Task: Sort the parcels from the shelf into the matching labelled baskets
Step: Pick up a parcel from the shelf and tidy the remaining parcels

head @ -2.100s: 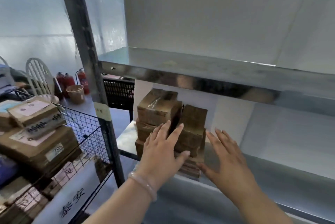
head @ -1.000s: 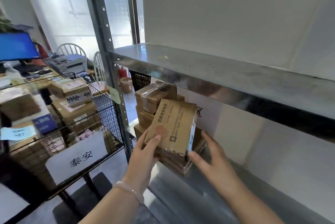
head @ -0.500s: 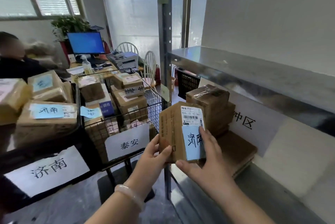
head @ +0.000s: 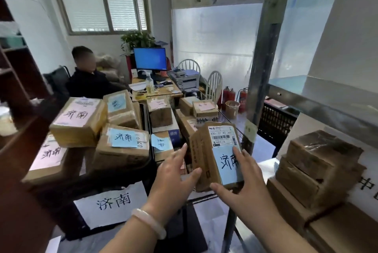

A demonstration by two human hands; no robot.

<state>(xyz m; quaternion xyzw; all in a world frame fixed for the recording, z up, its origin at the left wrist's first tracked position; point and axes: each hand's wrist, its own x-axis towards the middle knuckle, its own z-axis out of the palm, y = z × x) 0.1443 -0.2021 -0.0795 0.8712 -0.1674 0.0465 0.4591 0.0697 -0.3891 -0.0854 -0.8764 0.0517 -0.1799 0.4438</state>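
In the head view, a small cardboard parcel is held upright in the air between the shelf and the baskets, its blue note marked 济南 turned towards the camera. It is gripped by the right hand, with the thumb under the lower edge and the fingers wrapped up the right side. The left hand is laid against the left face with fingers straight and spread. The basket bearing the white sign with the same 济南 characters stands just to the left, already piled high with boxes carrying matching notes. The step in hand is judged to be the carry to that basket. It is best done by checking the note against the sign, then setting the parcel flat on a level box rather than dropping it onto the sloping pile, where a slide over the rim is likely. A stack of parcels is left on the shelf.
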